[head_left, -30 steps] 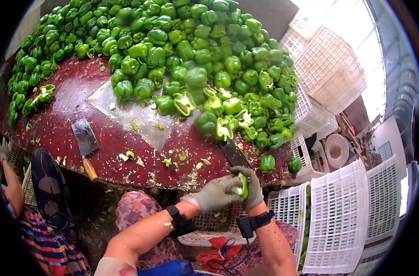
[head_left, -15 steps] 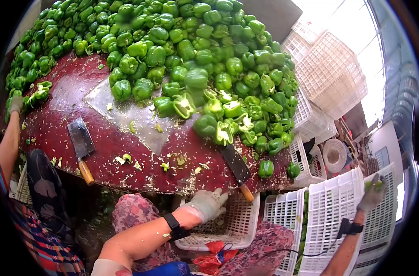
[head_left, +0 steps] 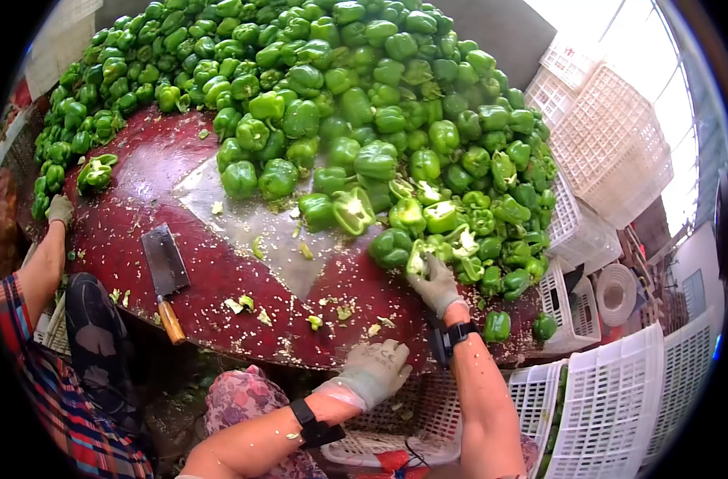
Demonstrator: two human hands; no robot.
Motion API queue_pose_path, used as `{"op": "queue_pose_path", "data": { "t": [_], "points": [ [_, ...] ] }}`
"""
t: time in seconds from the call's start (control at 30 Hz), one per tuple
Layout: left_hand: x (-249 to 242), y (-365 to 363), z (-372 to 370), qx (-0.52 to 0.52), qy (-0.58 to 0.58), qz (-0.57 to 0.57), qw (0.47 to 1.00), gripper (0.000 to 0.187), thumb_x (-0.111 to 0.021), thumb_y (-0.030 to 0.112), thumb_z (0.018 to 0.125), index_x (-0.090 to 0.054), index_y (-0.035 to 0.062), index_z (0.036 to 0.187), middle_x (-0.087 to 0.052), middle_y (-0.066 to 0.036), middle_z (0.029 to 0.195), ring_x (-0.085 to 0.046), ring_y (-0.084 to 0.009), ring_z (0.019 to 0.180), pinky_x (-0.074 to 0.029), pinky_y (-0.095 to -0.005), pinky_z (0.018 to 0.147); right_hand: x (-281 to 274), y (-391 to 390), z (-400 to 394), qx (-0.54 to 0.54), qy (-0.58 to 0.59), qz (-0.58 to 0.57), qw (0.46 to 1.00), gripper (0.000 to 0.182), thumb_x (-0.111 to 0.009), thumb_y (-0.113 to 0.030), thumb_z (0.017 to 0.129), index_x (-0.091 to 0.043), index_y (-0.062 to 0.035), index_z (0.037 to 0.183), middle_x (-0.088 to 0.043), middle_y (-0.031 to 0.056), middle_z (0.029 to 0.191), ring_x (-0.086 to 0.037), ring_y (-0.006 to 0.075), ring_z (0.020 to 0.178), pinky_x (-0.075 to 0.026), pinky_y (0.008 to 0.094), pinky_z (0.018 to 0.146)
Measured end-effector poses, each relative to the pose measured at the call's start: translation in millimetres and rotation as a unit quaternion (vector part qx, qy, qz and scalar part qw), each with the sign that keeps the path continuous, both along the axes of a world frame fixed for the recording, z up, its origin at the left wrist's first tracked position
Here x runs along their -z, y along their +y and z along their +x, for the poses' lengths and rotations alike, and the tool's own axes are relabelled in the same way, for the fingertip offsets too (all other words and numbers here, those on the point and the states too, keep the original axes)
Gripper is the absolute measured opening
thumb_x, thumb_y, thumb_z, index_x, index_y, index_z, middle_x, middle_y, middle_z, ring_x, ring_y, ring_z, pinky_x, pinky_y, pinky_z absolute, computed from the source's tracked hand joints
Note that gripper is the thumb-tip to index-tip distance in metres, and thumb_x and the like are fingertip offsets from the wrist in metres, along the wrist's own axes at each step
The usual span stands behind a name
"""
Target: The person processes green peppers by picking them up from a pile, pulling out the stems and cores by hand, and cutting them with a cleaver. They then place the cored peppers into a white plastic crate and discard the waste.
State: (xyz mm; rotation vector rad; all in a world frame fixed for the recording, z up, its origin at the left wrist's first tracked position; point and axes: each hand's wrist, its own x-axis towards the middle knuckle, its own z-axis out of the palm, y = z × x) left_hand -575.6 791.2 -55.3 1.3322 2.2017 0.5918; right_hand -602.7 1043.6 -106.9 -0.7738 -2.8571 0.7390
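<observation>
A big heap of green bell peppers [head_left: 356,88] covers the far half of a dark red table [head_left: 132,184]. My right hand [head_left: 437,281], in a grey glove, reaches to the near edge of the heap, and its fingers close on a halved pepper [head_left: 417,259] among other cut halves [head_left: 444,215]. My left hand [head_left: 375,370], also gloved, rests open at the table's near edge and holds nothing. Both wrists wear black bands. My right forearm hides the spot where a cleaver lay.
A cleaver [head_left: 166,263] with a wooden handle lies on the table at the left. Another person's gloved hand [head_left: 59,209] touches peppers at the far left. White plastic crates [head_left: 607,136] stack at the right, more [head_left: 611,399] stand near my right arm, and a basket [head_left: 380,435] sits below the table.
My right hand swung from the white crates at the right back to the heap's edge and onto a halved pepper. The left hand stayed at the table's edge. The view shifted slightly.
</observation>
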Motion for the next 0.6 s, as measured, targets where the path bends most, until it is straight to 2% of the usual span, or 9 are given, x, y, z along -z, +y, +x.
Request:
{"op": "queue_pose_path", "data": {
  "t": [0.1, 0.13, 0.23, 0.27, 0.3, 0.37, 0.43, 0.5, 0.6],
  "points": [
    [-5, -2, -7, -0.027, -0.01, 0.0, 1.0, 0.036, -0.052, 0.039, 0.095, -0.057, 0.0111, 0.117, -0.061, -0.011, 0.114, -0.064, -0.0287, 0.104, -0.051, -0.044, 0.086, -13, -1, -10, -0.009, -0.096, -0.087, 0.992, 0.074, -0.074, -0.036, 0.076, -0.049, -0.0056, 0.139, -0.056, 0.0216, 0.133, -0.052, 0.0347, 0.125, -0.04, 0.0381, 0.106],
    [-7, -2, -7, -0.031, -0.01, 0.001, 0.999, 0.036, -0.053, 0.038, 0.095, -0.057, 0.0112, 0.118, -0.061, -0.011, 0.115, -0.064, -0.0292, 0.103, -0.051, -0.044, 0.086, -19, -5, -8, -0.064, -0.089, -0.055, 0.992, 0.072, -0.073, -0.034, 0.075, -0.049, -0.0071, 0.138, -0.056, 0.0214, 0.132, -0.053, 0.0358, 0.123, -0.042, 0.0379, 0.106],
    [13, 3, -7, -0.132, 0.003, 0.162, 0.978, 0.038, -0.058, 0.033, 0.092, -0.056, 0.0113, 0.123, -0.061, -0.012, 0.121, -0.064, -0.0312, 0.103, -0.052, -0.0445, 0.086, -32, -30, 7, -0.068, -0.066, 0.01, 0.995, 0.065, -0.069, -0.024, 0.076, -0.051, -0.0052, 0.135, -0.059, 0.0217, 0.125, -0.055, 0.0368, 0.118, -0.042, 0.0399, 0.104],
    [13, 4, -11, -0.141, 0.046, 0.204, 0.968, 0.047, -0.06, 0.025, 0.089, -0.05, 0.0106, 0.132, -0.056, -0.014, 0.131, -0.064, -0.0324, 0.103, -0.052, -0.0452, 0.086, -28, -39, 19, -0.085, -0.024, 0.06, 0.994, 0.062, -0.067, -0.021, 0.078, -0.05, -0.005, 0.135, -0.061, 0.0224, 0.117, -0.057, 0.0385, 0.113, -0.044, 0.0416, 0.102],
    [10, 4, -15, -0.132, 0.046, 0.178, 0.974, 0.05, -0.06, 0.022, 0.088, -0.048, 0.0102, 0.135, -0.055, -0.014, 0.133, -0.064, -0.0324, 0.103, -0.052, -0.0453, 0.085, -47, -62, 34, -0.109, -0.007, 0.093, 0.99, 0.056, -0.065, -0.018, 0.08, -0.05, -0.005, 0.133, -0.063, 0.023, 0.11, -0.058, 0.0401, 0.107, -0.046, 0.0432, 0.098],
    [3, 5, -20, -0.111, 0.042, 0.128, 0.985, 0.057, -0.06, 0.018, 0.085, -0.043, 0.0095, 0.139, -0.051, -0.015, 0.137, -0.064, -0.0324, 0.104, -0.053, -0.0456, 0.084, -70, -97, 51, -0.107, 0.003, -0.023, 0.994, 0.049, -0.062, -0.015, 0.082, -0.051, -0.0043, 0.129, -0.063, 0.0228, 0.105, -0.06, 0.0401, 0.104, -0.047, 0.0444, 0.094],
    [7, 12, -22, -0.062, 0.011, -0.023, 0.998, 0.059, -0.06, 0.015, 0.083, -0.04, 0.0079, 0.138, -0.051, -0.015, 0.136, -0.065, -0.0316, 0.104, -0.052, -0.0452, 0.085, -46, -108, 74, -0.143, 0.06, -0.019, 0.988, 0.047, -0.06, -0.013, 0.082, -0.05, -0.0035, 0.127, -0.062, 0.0234, 0.103, -0.06, 0.0404, 0.102, -0.048, 0.0452, 0.092],
    [31, 14, -15, -0.058, 0.017, -0.047, 0.997, 0.053, -0.06, 0.018, 0.083, -0.045, 0.0125, 0.133, -0.054, -0.013, 0.132, -0.065, -0.0298, 0.104, -0.052, -0.0443, 0.085, -28, -116, 92, -0.119, 0.024, -0.013, 0.992, 0.053, -0.063, -0.014, 0.079, -0.049, -0.0005, 0.129, -0.062, 0.0256, 0.107, -0.06, 0.0402, 0.104, -0.048, 0.0441, 0.092],
    [40, 17, -14, -0.078, 0.013, -0.053, 0.995, 0.051, -0.062, 0.023, 0.084, -0.047, 0.0193, 0.132, -0.056, -0.011, 0.127, -0.065, -0.0284, 0.104, -0.052, -0.0434, 0.085, -38, -121, 113, -0.026, 0.092, -0.181, 0.979, 0.058, -0.069, -0.024, 0.083, -0.049, -0.0007, 0.132, -0.063, 0.0204, 0.117, -0.063, 0.0311, 0.107, -0.051, 0.0376, 0.092]
  ]
}}
